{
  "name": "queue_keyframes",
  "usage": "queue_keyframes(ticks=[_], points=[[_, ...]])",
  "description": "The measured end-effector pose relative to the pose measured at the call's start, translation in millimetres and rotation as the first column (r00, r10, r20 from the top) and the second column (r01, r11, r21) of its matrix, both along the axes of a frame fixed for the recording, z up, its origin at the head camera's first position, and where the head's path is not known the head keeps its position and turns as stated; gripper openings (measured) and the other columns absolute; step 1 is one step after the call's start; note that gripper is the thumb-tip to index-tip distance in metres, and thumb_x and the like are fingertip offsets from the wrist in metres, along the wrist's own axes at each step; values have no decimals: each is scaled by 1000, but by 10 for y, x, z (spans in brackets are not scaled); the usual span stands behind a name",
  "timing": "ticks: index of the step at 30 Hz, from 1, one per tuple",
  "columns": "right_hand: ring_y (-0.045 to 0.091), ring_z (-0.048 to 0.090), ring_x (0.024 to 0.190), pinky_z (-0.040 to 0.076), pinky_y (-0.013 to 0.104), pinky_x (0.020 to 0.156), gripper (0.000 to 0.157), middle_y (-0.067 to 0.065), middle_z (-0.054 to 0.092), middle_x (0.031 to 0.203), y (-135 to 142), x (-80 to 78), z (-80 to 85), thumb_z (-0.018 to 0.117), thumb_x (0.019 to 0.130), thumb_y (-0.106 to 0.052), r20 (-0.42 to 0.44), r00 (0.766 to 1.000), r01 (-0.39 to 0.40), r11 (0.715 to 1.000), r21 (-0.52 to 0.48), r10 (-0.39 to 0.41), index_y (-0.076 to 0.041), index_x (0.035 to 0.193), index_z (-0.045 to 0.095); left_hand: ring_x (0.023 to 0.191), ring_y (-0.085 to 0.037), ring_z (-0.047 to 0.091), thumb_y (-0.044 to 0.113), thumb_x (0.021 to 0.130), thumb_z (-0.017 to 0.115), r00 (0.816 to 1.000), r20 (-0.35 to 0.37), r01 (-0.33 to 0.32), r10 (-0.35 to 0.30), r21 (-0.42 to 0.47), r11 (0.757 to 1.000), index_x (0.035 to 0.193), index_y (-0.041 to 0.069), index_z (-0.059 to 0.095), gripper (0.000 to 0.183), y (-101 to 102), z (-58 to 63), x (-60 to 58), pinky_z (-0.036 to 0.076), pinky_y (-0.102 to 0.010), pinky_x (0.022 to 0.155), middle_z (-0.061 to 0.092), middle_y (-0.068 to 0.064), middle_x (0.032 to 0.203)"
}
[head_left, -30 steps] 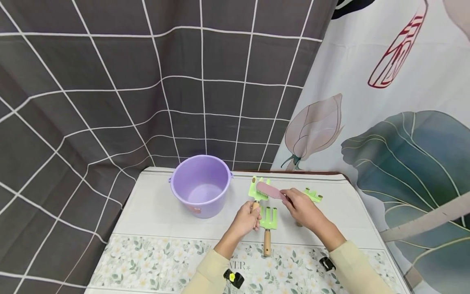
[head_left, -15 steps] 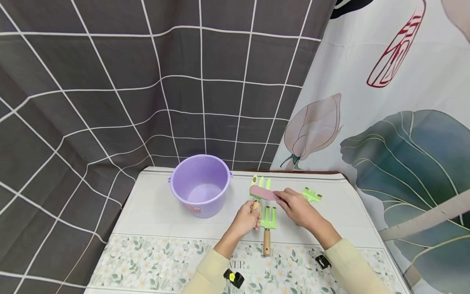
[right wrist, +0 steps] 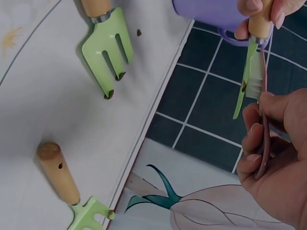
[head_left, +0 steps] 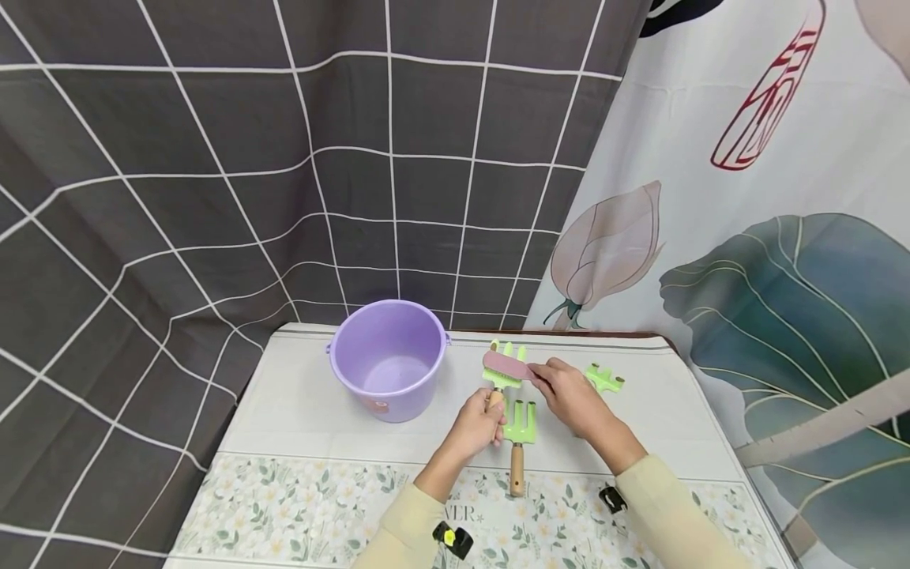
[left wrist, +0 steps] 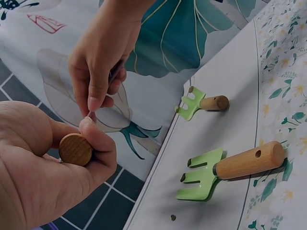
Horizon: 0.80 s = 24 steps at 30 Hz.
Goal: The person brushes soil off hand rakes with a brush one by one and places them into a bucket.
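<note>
My left hand (head_left: 478, 423) grips the wooden handle (left wrist: 76, 149) of a small green garden fork (right wrist: 246, 79), held up off the table. A pink brush (head_left: 506, 364) is held by its handle in my right hand (head_left: 572, 395); its white bristles (right wrist: 256, 76) press against the fork's metal face. Below my hands, a second green hand fork (left wrist: 201, 177) with brown smudges on its tine tips lies on the table. Farther right lies a third, smaller-looking green tool, a rake (right wrist: 91, 215) with dirt on its tips.
A purple bucket (head_left: 387, 359) stands at the back left of the table (head_left: 298, 411), which has a white cloth with a floral band. A dark grid curtain (head_left: 426, 190) hangs behind. A small brown crumb (right wrist: 139, 32) lies near the second fork.
The brush has moved left and slightly up across the fork's face, with my right hand following it. My left hand keeps holding the fork in nearly the same place.
</note>
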State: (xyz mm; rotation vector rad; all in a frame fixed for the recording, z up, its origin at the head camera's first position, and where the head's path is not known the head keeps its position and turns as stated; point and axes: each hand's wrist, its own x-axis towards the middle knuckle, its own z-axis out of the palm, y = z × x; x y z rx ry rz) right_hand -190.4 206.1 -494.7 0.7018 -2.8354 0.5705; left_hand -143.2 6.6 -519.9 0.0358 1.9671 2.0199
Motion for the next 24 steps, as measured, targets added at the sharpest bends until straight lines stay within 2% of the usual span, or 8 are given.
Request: queue_keyframes(ticks=[16,24], points=[[17,58,71,52,35,62,26,11,66,92,21,-131,-15,66,101,-13,-20,994,105,994,-9,-105,2,122,72,59,-11,51,8,108,49,1000,23,-8,8,10,1000,132,-12,49,31,30,12,50,48,-19,50,56,-7,84],[28,68,84,58,42,68,28,16,68,100,38,-158,1,65,102,-13,-39,991,130,991,-10,-131,3,124,71,57,-10,51,8,108,49,999,33,2,-2,5,1000,130,-11,50,29,35,-18,71,47,-18,49,55,-5,82]])
